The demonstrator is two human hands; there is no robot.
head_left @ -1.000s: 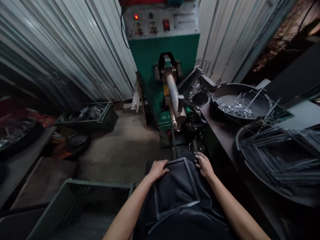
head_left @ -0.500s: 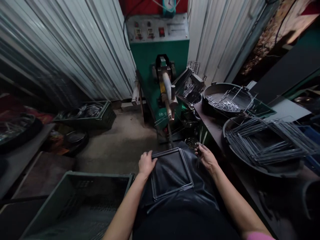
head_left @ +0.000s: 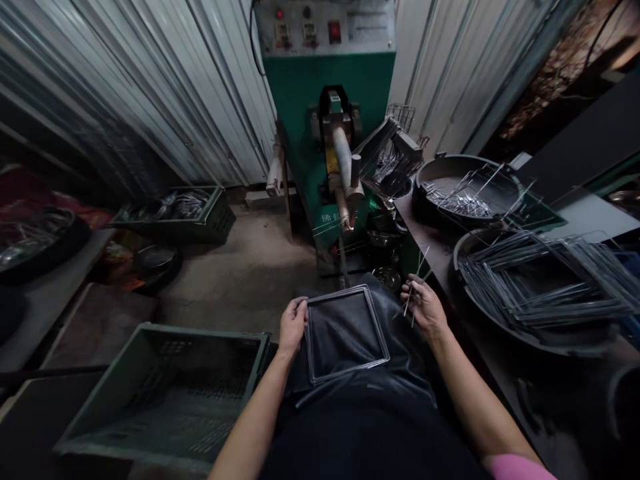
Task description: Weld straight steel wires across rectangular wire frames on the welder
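Several square wire frames (head_left: pixel 383 327) lie stacked on the black apron (head_left: pixel 345 333) over my lap. My left hand (head_left: pixel 293 325) grips the stack at its upper left corner, thumb on top. A few short, thin metal rods (head_left: pixel 411 300) are pinched in the fingers of my right hand (head_left: pixel 424 303), to the right of the frames and apart from them. Straight ahead stands a green machine (head_left: pixel 300 100) with a metal electrode arm (head_left: pixel 344 150), its tip above and beyond the frames.
A green plastic crate (head_left: pixel 100 420) stands at my lower left. On the right bench, one round black tray (head_left: pixel 457 260) holds many square wire frames and another (head_left: pixel 423 177) holds short rods. A second crate (head_left: pixel 215 213) with metal parts sits by the corrugated wall (head_left: pixel 200 87).
The view has tipped downward, so the machine appears higher. My left hand has squared up the stack of frames. The rods in my right hand have turned and now lean differently.
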